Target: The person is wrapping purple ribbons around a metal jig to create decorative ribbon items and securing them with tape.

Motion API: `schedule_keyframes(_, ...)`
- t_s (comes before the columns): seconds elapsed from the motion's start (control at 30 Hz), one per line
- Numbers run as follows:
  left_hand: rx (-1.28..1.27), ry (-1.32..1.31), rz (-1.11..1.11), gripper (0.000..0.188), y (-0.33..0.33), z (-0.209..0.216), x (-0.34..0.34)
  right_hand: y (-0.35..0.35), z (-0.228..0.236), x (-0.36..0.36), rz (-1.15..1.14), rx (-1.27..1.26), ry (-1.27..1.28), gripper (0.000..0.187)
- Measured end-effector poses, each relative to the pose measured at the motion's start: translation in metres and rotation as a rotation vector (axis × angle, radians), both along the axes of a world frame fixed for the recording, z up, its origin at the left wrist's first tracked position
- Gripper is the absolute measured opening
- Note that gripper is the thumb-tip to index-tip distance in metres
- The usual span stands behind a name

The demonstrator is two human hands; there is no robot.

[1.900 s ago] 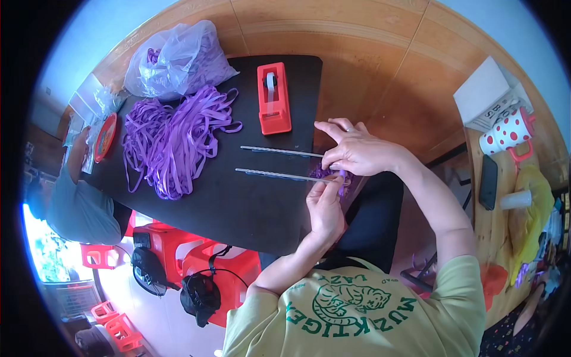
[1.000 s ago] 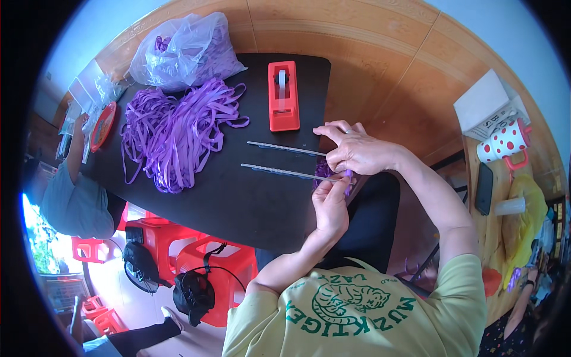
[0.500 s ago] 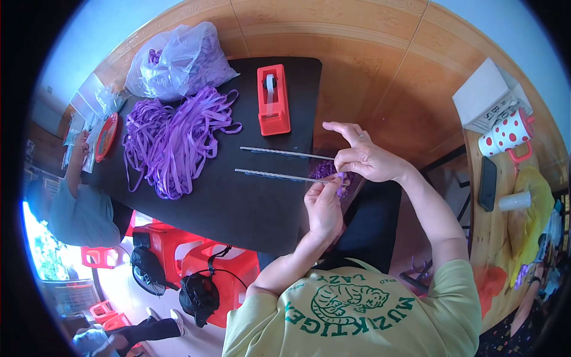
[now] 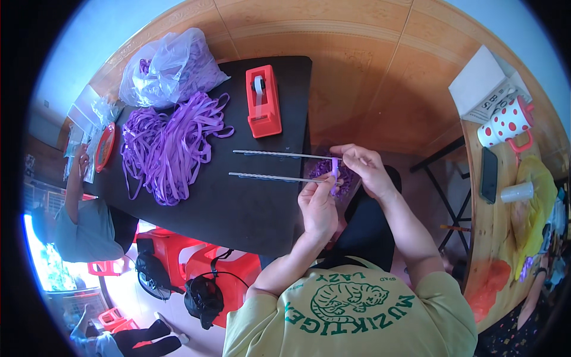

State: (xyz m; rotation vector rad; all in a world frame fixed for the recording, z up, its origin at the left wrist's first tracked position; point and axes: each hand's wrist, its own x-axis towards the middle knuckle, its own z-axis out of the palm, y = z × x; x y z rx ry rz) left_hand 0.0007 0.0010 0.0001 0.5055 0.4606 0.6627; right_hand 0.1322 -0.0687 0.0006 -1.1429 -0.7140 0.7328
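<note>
My left hand (image 4: 318,205) pinches the purple ribbon (image 4: 334,168) at the near rod (image 4: 267,177); my right hand (image 4: 367,169) curls by the far rod (image 4: 273,154), grip unclear; ribbon spans both, off the worktop's (image 4: 238,208) right edge.

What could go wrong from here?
The narrow purple ribbon strip, near the right ends of two thin silver metal rods, might slip off if the left hand loosens its pinch. Loose loops in the large tangled purple ribbon heap could snag one another.
</note>
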Motion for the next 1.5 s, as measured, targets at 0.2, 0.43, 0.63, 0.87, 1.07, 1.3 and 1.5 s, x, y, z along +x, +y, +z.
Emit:
schedule_keyframes(0.2, 0.013, 0.029, -0.019, 0.005, 0.0, 0.004, -0.003, 0.015, -0.014, -0.01, 0.123, 0.012, 0.34, 0.013)
schedule_keyframes(0.43, 0.087, 0.096, -0.055, 0.007, -0.003, 0.005, -0.008, 0.009, -0.054, -0.011, 0.092, 0.17, 0.526, 0.022)
schedule_keyframes(0.63, 0.069, 0.101, -0.153, 0.013, -0.007, 0.002, -0.023, 0.01, 0.016, -0.029, -0.025, 0.025, 0.307, 0.038)
schedule_keyframes(0.87, 0.121, 0.332, -0.383, 0.014, -0.004, -0.03, -0.061, 0.007, 0.015, -0.028, -0.154, -0.02, 0.235, 0.033)
schedule_keyframes(1.07, 0.335, 0.401, -0.705, 0.015, -0.001, -0.057, -0.097, -0.024, -0.005, 0.01, -0.46, 0.096, 0.072, 0.016)
schedule_keyframes(1.3, 0.837, 0.14, -1.068, 0.016, -0.012, -0.024, -0.094, -0.02, -0.167, 0.088, -0.57, -0.602, -0.618, 0.025)
schedule_keyframes(1.5, 0.98, -0.251, -1.06, 0.009, 0.068, 0.099, -0.115, -0.02, -0.138, 0.061, -0.616, -0.502, -0.448, 0.02)
